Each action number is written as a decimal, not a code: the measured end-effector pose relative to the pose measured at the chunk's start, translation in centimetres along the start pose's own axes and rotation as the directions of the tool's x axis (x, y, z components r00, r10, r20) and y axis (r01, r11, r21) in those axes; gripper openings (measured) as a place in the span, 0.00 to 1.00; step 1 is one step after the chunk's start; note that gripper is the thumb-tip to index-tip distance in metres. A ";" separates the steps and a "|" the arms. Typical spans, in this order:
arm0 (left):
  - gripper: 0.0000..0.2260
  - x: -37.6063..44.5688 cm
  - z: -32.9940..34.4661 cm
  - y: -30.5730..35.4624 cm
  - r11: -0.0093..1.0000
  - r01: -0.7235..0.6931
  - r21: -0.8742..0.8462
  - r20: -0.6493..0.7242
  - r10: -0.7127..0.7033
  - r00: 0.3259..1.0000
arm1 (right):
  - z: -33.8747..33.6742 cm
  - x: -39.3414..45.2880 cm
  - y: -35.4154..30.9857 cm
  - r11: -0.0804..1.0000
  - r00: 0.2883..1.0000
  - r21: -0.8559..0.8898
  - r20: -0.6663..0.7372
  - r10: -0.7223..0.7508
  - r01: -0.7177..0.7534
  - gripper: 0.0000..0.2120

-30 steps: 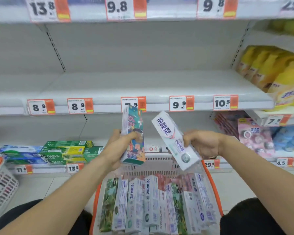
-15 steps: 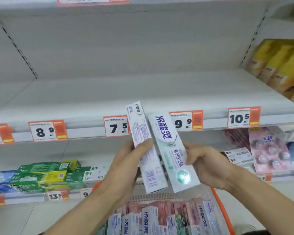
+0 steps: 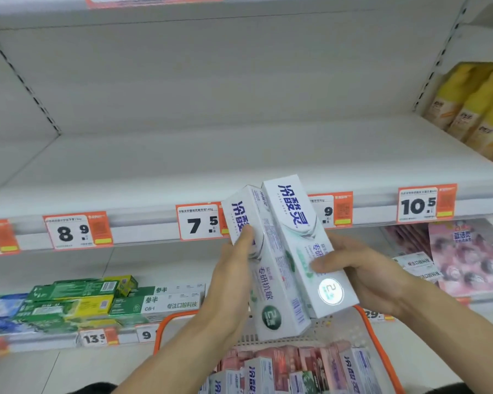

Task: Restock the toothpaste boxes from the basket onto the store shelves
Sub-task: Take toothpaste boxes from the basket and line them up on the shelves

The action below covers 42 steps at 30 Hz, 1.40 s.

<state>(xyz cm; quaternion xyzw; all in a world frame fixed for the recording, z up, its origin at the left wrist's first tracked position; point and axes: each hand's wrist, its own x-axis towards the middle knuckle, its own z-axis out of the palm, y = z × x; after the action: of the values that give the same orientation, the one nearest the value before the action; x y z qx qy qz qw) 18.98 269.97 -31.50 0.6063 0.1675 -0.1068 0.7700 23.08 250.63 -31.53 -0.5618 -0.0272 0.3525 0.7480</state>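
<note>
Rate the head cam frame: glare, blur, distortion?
Head view: glare on the round foil seal of the right-hand box, washing out its print; the left-hand box is readable. Soft blur on the green boxes at lower left and the yellow packs at right. Wide-angle bending shows in the shelf edge and uprights. Lighting flat, shadows faint.

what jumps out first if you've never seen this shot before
Two white toothpaste boxes held up side by side at centre, one in the left hand, one in the right hand. Behind them runs a bare white shelf edged with orange price tags. Below, an orange-rimmed basket holds more boxes.
</note>
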 end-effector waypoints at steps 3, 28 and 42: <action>0.12 -0.4 -0.2 0.2 0.998 0.027 -0.049 -0.011 -0.028 1.000 | 0.2 -0.1 0.0 1.000 1.000 -0.025 -0.008 -0.006 0.006 0.24; 0.34 -2.6 0.6 3.3 0.776 -0.431 0.460 0.169 0.400 0.901 | 0.5 -8.0 -3.9 0.572 0.943 -0.812 -0.088 -0.319 0.118 0.34; 0.11 8.2 14.4 6.3 0.726 -0.538 0.428 0.101 0.553 0.827 | -14.2 -8.1 -18.8 0.102 0.527 -0.948 -0.256 -0.810 -0.303 0.26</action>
<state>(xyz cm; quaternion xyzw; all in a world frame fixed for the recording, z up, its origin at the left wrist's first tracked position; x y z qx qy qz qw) 30.71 257.86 -26.03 0.7874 -0.0337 0.0992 0.6075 32.50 232.21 -17.71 -0.9609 -0.0320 -0.2101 0.1775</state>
